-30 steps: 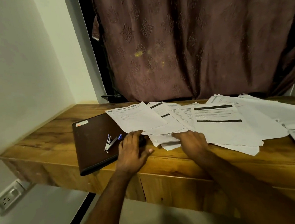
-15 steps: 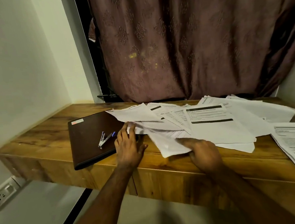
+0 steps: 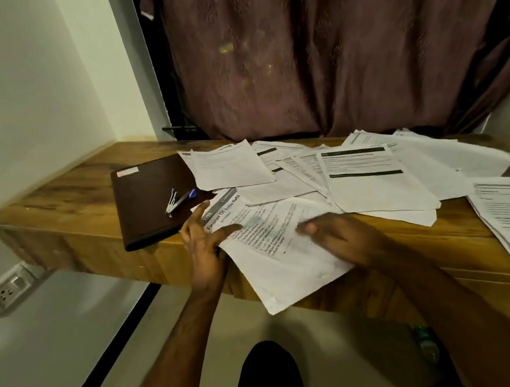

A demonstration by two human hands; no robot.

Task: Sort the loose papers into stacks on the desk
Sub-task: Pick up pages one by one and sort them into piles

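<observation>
Both hands hold one printed sheet [image 3: 280, 252] over the counter [image 3: 64, 210] edge: left hand [image 3: 204, 241] pinching it, right hand [image 3: 341, 238] apparently gripping, fingers blurred.

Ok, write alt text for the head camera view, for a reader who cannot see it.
Both hands hold a printed sheet over the front edge of a wooden desk: the left hand pinches its left edge, the right hand grips its right side. Loose papers cover the desk behind; a stapler lies on a dark folder at left.
</observation>
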